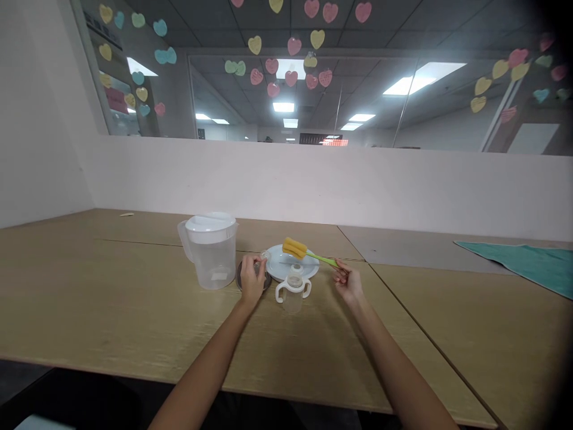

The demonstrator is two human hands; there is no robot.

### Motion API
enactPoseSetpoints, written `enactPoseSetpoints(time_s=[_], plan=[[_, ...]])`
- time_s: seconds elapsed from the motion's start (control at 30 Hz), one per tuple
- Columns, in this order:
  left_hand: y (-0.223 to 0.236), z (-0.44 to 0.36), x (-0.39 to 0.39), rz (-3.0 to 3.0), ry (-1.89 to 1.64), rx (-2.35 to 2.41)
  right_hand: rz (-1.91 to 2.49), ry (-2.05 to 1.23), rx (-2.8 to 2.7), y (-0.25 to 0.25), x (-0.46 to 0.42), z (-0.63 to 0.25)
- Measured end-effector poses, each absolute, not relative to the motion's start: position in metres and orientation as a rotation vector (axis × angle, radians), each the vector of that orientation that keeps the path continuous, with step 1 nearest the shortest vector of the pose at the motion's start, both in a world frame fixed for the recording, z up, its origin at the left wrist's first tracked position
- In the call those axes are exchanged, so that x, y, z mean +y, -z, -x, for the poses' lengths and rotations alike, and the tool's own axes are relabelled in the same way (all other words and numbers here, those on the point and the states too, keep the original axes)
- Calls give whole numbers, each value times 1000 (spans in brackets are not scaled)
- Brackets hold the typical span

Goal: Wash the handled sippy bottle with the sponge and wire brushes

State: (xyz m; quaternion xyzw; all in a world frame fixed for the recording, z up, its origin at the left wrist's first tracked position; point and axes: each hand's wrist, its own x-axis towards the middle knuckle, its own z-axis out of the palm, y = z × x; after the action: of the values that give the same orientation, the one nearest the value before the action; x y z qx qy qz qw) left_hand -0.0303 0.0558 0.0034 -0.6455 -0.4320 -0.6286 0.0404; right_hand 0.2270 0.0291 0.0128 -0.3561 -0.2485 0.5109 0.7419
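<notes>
Head view: both your hands are over the pale wooden table [156,322].
Right hand [348,282]: the fingers pinch the green handle [326,260] of the sponge brush, near its end.
Left hand [253,279]: the fingertips are pressed on a small clear part [265,257], above the dark round tray [239,279]; it is perhaps a cap, too small to tell surely.
Sponge brush [294,248]: its yellow head, foamy and grooved, is above the glossy white plate [315,269].
Good handling: I would hold the clear part by its edge, and keep the thin handle steady, with light pressure.
Bottle [293,301]: transparent, upright, with two curved white handles; keep your wrists away from it.
Pitcher [215,263]: smooth translucent plastic, white lid, left of your left hand.
</notes>
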Motion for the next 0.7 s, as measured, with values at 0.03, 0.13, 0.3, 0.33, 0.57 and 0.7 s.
enactPoseSetpoints(time_s=[0.03,0.13,0.3,0.33,0.57,0.7], plan=[[-3,30,56,1979,1916,-1322,787,-1112,-543,-13,29,-226],[-3,30,55,1992,1883,-1308,809,-1121,-571,-12,28,-221],[-3,30,54,2030,1840,-1289,684,-1221,-621,-13,29,-220],[-3,30,54,2039,1834,-1284,678,-1207,-626,-13,29,-221],[-5,29,50,2126,1833,-1217,783,-1233,-686,-14,26,-215],[-5,29,50,2111,1847,-1216,762,-1245,-688,-13,27,-214]])
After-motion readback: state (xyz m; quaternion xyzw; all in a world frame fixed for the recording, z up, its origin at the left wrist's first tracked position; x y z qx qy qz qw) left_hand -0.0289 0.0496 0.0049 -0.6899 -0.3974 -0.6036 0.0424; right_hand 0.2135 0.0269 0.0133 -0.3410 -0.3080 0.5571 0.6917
